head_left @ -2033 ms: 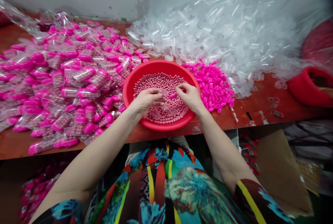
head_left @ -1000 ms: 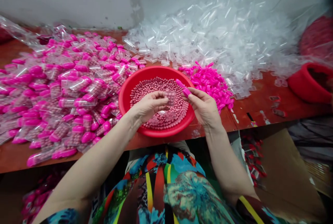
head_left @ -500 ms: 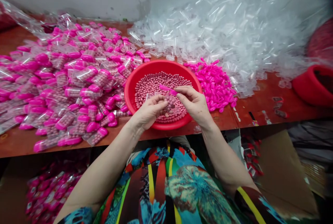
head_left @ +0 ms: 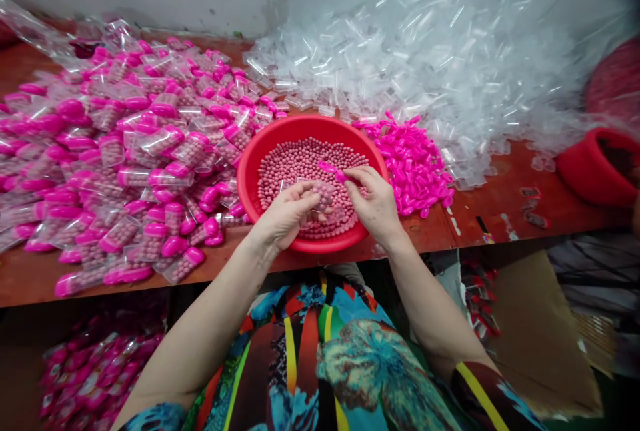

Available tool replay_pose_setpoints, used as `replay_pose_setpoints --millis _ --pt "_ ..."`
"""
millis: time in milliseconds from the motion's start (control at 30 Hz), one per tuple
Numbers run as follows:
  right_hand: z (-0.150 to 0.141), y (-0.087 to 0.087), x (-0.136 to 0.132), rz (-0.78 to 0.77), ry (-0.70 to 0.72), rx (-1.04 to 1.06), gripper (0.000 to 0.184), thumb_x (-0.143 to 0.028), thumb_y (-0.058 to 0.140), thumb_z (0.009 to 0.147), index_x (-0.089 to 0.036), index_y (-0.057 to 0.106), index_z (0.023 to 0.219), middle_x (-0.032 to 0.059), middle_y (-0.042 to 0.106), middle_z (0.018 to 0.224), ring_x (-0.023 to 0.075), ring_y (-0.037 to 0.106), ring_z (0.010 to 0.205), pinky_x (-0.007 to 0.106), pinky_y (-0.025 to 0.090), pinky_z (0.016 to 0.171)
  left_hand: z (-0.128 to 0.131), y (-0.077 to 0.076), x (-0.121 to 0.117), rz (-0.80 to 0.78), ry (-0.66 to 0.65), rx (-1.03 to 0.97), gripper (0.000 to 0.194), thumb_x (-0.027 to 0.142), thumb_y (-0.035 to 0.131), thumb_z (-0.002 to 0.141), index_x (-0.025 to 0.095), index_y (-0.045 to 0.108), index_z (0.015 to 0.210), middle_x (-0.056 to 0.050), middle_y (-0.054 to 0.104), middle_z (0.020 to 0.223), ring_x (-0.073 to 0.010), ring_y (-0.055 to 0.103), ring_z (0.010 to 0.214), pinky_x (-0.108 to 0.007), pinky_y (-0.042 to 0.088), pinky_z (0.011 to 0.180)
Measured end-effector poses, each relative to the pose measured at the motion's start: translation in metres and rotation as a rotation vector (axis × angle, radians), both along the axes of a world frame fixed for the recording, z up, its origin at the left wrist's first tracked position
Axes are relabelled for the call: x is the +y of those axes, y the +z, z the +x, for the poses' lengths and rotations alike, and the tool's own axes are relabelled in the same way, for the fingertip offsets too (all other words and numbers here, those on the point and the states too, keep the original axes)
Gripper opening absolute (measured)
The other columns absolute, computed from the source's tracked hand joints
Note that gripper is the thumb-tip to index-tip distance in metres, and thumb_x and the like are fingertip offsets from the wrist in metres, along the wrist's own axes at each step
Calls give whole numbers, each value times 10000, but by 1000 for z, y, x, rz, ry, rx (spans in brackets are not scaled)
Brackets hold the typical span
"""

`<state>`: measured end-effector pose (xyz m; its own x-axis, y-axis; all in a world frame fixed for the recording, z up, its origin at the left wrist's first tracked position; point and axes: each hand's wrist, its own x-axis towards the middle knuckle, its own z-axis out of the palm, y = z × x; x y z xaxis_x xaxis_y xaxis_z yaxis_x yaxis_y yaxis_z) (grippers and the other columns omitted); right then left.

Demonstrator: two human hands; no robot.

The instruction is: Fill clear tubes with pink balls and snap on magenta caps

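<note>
Over the red basin (head_left: 250,207), my left hand (head_left: 295,211) is closed around a clear plastic container (head_left: 324,196) with pink beads inside. Just to its right, my right hand (head_left: 373,201) pinches a bright pink plastic cap (head_left: 330,168), held a little apart from the container's end. Below both hands, loose pink beads (head_left: 295,157) cover the bottom of the basin. My fingers hide part of the container.
A large heap of pink-capped, bead-filled containers (head_left: 120,171) spreads over the table's left. Loose pink caps (head_left: 417,164) lie right of the basin, before a pile of clear empty containers (head_left: 425,64). A red pot (head_left: 580,167) stands far right.
My right hand has drawn the pink cap slightly to the right, away from the container. My left hand stays nearly in place. The view has shifted a little.
</note>
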<state>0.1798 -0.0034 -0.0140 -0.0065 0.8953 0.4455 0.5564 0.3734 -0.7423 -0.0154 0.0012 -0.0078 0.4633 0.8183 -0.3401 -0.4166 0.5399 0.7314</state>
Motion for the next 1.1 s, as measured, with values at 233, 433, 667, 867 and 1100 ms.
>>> replay_pose_setpoints --millis 233,433,667,867,1100 --pt "-23 9 -5 -103 89 230 124 -240 659 923 -239 760 996 42 748 1021 191 694 1005 368 572 925 4 -2 -1 -36 63 32 297 183 857 735 129 756 1009 -44 723 879 -119 675 724 -222 533 624" --pt "-21 8 -3 -91 95 189 113 -248 658 935 -241 759 987 33 748 978 185 692 957 360 569 886 3 -2 1 -50 57 41 329 254 891 717 128 765 993 -58 723 873 -119 659 699 -206 479 568" --pt "-24 12 -9 -70 72 137 120 -210 634 947 -234 745 984 47 740 983 193 694 966 374 572 897 5 -2 0 -30 100 47 322 280 889 719 148 777 991 -39 715 894 -100 644 690 -197 475 579" --pt "-38 6 -10 -28 45 71 181 -193 568 969 -237 733 1028 70 741 1027 210 697 1009 406 590 928 8 -3 -1 3 202 32 293 277 873 732 139 742 954 -15 693 809 -74 601 645 -180 454 577" --pt "-53 3 -23 48 24 -62 284 -203 484 993 -196 698 1178 151 709 1159 252 665 1129 480 568 1014 11 -2 -5 -6 325 30 311 269 877 698 145 726 940 6 679 807 -69 595 657 -184 489 629"
